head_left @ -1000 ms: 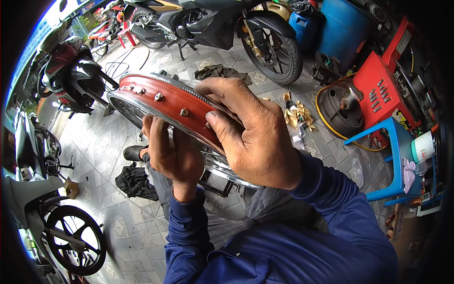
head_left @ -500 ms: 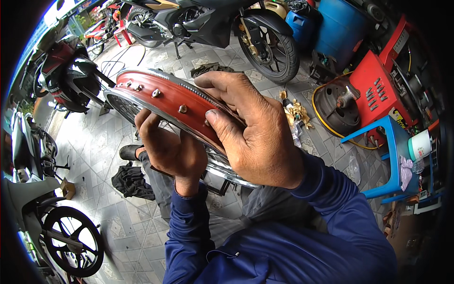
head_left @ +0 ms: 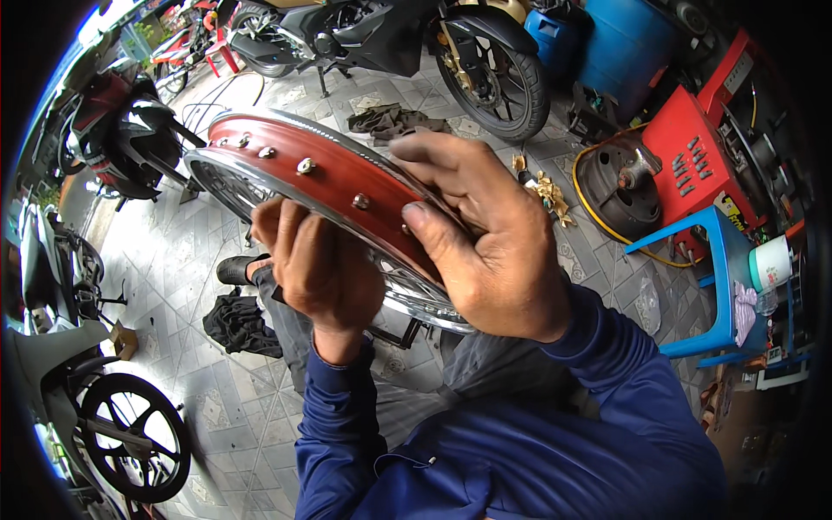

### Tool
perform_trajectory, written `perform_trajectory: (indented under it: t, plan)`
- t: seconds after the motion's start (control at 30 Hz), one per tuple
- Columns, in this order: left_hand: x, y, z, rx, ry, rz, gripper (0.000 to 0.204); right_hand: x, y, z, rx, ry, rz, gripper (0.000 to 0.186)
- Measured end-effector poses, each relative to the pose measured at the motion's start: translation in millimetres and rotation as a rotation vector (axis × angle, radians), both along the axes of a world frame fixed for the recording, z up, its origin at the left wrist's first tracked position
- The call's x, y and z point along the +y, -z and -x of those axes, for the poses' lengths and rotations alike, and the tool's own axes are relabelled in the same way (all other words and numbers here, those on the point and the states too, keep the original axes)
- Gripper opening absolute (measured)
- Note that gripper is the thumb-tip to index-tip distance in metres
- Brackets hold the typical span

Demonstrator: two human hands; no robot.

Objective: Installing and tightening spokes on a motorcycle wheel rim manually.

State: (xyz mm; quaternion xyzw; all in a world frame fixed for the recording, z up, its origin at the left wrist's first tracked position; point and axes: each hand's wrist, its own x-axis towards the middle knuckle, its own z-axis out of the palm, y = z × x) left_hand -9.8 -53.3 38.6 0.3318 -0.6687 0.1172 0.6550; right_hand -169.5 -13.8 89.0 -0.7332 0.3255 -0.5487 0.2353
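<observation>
A spoked motorcycle wheel rim [head_left: 334, 185] with a red inner channel and shiny silver edges is tilted in front of me. Several metal spoke nipples [head_left: 306, 165] stick out along the channel. My right hand [head_left: 498, 247] lies over the rim's right part, thumb on the channel beside a nipple, fingers over the far edge and slightly blurred. Below the near edge, by the spokes, my left hand [head_left: 325, 273] has its fingers curled closed; what its fingertips pinch is hidden.
Motorcycles stand around, including a dark one [head_left: 373, 43] ahead. On the right are a red machine [head_left: 685, 165], a blue stool [head_left: 724, 286] and a blue barrel [head_left: 628, 56]. Dark cloths [head_left: 243, 325] and a gold-coloured crumpled heap [head_left: 548, 198] lie on the tiled floor.
The rim has turned a little, its nipples shifting right and down. My right hand has moved right along with it, and the left hand's fingers have curled in tighter.
</observation>
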Motion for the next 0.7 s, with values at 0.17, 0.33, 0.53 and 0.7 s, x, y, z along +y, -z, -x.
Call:
perform_trajectory:
  t: [0.17,0.33,0.53,0.7]
  plan:
    - [10,20,30,0.409,0.192,0.046,0.031,16,3,0,-0.043,-0.084,-0.115,0.042]
    - [-1,22,23,0.305,0.223,0.174,0.033,23,6,1,-0.096,-0.024,-0.138,0.044]
    - [-4,21,12,0.101,0.296,0.146,0.028,24,16,11,-0.158,0.047,-0.201,0.047]
    - [3,28,30,0.359,0.354,0.179,0.028,19,26,21,-0.238,-0.112,-0.215,0.052]
